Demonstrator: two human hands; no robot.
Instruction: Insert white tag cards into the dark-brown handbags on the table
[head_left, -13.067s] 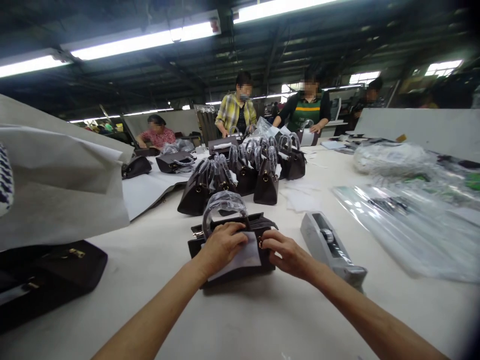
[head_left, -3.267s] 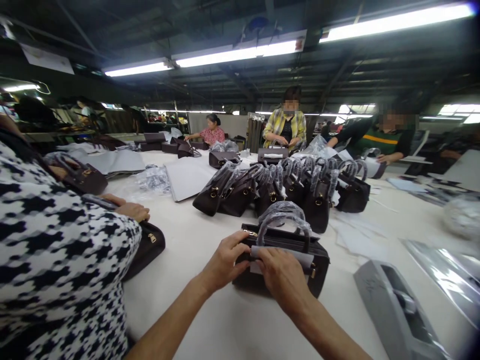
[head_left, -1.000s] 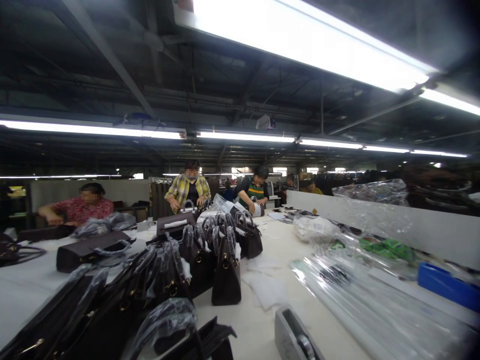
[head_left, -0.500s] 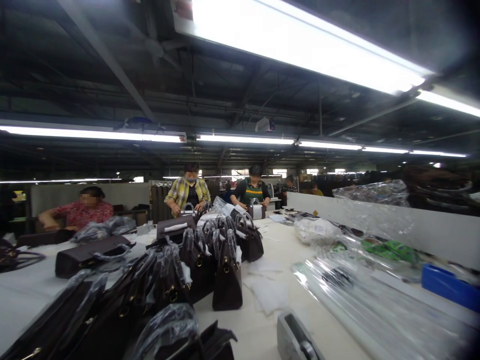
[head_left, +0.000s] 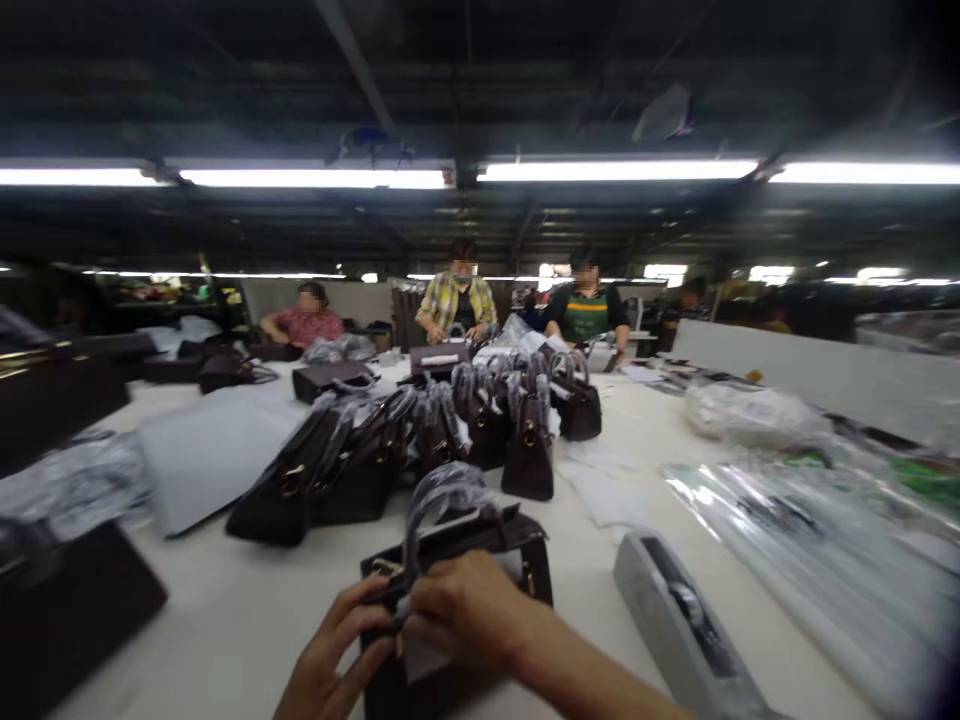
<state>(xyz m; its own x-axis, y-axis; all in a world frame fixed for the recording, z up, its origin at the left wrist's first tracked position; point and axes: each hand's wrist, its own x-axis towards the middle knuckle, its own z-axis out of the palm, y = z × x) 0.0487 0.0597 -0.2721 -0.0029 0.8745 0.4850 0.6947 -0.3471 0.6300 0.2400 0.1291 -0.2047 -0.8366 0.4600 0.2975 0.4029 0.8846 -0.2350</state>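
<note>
A dark brown handbag [head_left: 536, 560] stands upright on the white table in front of me, its looped handles [head_left: 442, 490] wrapped in clear plastic film. My left hand [head_left: 337, 640] is at the bag's left front edge, fingers bent against it and gripping its side. Across the bag's front reaches my right hand [head_left: 472, 610], its fingers pinched together near the handle's base. A pale bit of wrapping shows at those fingertips, but what they hold is mostly hidden. White paper [head_left: 424, 660] lies on the bag's front below that hand.
A grey tape dispenser [head_left: 637, 570] stands to the right, beside clear plastic sheets [head_left: 810, 570]. Several wrapped dark handbags [head_left: 529, 460] crowd the table beyond. White sheets [head_left: 217, 440] and crumpled plastic [head_left: 82, 485] lie at left. Co-workers [head_left: 457, 300] are across the table.
The view has swung left and down. Both my hands have come into view at the nearest handbag, which now shows more fully. The tape dispenser appears farther right.
</note>
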